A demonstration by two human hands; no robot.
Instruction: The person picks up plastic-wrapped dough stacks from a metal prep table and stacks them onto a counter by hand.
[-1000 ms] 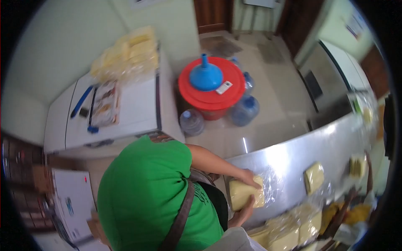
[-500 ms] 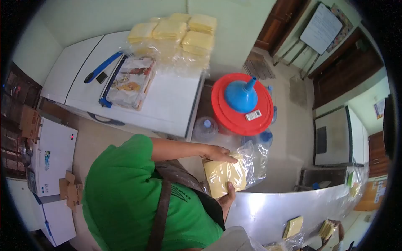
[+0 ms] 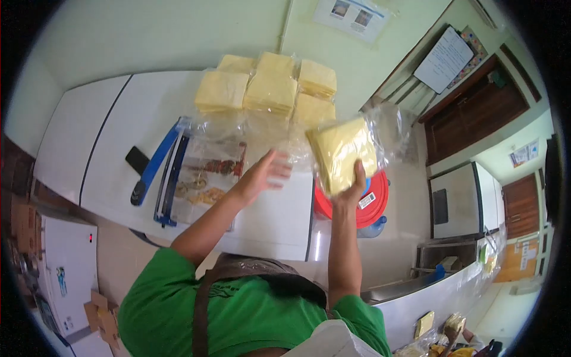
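My right hand [image 3: 350, 191] grips a clear plastic bag of stacked yellow square sheets [image 3: 345, 153], thumb over its front, holding it above the red lid [image 3: 380, 199]. The bag's loose end hangs out to the right. My left hand [image 3: 263, 177] is open over the white top [image 3: 267, 232], fingers spread and slightly blurred, touching nothing I can see. Behind both hands, several bagged yellow stacks [image 3: 270, 92] sit near the wall. Left of my left hand lies a blue long-armed device [image 3: 159, 160], with a picture-printed panel [image 3: 205, 172] beside it.
A dark phone-like object [image 3: 137, 159] lies on the white surface at left. A blue-capped bottle [image 3: 376, 227] stands by the red lid. At lower right runs a metal table [image 3: 404, 309], where another person's hand [image 3: 455, 333] is near yellow stacks. A whiteboard [image 3: 445, 59] stands behind.
My view and body have turned toward the white top. My left hand has let go of the bag and moved left. My right hand has raised the bag toward the other stacks.
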